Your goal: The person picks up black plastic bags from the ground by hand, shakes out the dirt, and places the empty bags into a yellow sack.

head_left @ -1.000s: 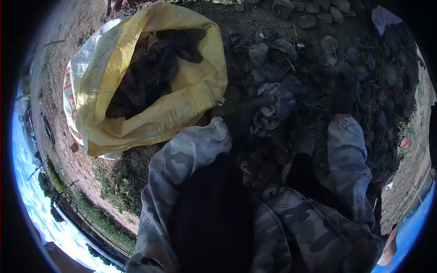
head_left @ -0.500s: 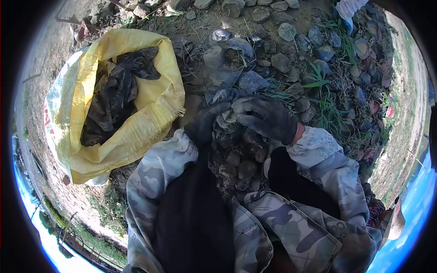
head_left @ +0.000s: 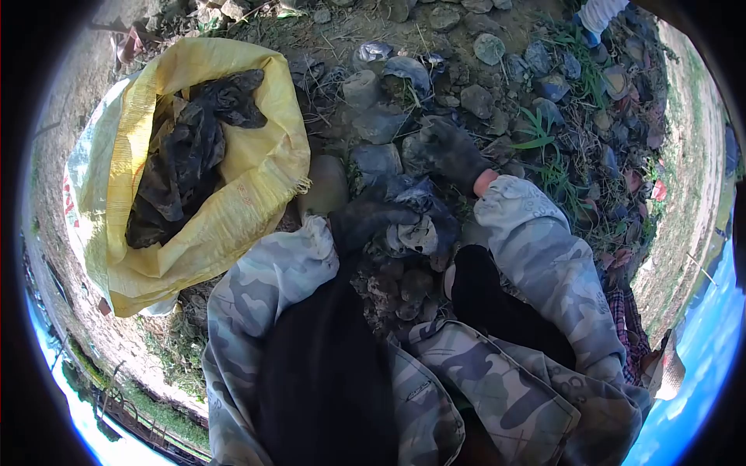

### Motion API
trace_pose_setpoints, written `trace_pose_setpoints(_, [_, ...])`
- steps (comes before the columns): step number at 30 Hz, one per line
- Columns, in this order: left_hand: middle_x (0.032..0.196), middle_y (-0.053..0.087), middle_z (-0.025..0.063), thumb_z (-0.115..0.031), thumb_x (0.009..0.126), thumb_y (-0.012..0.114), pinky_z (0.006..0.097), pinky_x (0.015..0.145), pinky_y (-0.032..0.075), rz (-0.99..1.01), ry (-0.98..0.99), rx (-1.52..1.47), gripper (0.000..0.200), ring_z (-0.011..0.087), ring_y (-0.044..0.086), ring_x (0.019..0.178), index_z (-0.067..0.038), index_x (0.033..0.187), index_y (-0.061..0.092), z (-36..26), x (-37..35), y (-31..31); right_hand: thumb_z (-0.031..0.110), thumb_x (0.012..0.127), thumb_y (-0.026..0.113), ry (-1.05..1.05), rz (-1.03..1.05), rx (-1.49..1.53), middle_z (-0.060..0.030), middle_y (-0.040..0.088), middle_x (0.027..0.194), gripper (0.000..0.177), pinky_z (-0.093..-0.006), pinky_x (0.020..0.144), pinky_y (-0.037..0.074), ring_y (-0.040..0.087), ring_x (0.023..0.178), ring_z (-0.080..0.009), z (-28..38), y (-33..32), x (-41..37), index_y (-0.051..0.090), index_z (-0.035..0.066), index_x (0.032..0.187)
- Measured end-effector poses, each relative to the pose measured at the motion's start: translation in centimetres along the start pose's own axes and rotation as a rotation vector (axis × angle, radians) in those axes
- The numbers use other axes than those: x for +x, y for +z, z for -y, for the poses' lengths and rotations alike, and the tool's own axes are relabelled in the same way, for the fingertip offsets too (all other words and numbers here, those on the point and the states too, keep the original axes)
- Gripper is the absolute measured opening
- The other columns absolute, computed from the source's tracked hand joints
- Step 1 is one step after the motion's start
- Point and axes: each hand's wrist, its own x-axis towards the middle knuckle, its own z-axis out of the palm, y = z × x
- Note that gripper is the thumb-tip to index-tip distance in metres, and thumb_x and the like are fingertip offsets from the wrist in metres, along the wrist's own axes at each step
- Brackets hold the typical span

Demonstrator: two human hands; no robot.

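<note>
My left hand, in a dark dirty glove, is closed on a crumpled bundle of dirty plastic sheeting, black with paler patches, in front of my knees. My right hand, gloved the same way, is down on the ground just beyond the bundle, beside a flat grey stone. Its fingers are dark and blurred against the dirt, so I cannot make out whether anything is in them. To the left stands a yellow woven sack, its mouth wide, with black plastic inside.
Stones and plastic scraps cover the ground ahead. Green weeds grow at the right. Round stones lie between my legs. Another person's sleeve shows at the top right, and a checked sleeve at the lower right.
My right hand has left the bundle and moved away from me to the ground beyond it. My left hand keeps the plastic, now lower and more spread out. The view has shifted slightly.
</note>
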Motion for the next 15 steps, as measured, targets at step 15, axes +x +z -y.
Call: trace_pose_setpoints(15, [0.122, 0.058, 0.018, -0.008, 0.088, 0.054, 0.0412, 0.103, 0.038, -0.161, -0.7, -1.285, 0.031, 0.032, 0.053, 0.116, -0.013, 0.118, 0.061, -2.6, 3.3, -0.9, 0.006, 0.081, 0.064, -0.002, -0.548, -0.51, -0.0081, 0.056, 0.086, 0.014, -0.0405, 0.079, 0.047, 0.058, 0.089, -0.0296, -4.0, -12.9, -0.7, 0.054, 0.009, 0.089])
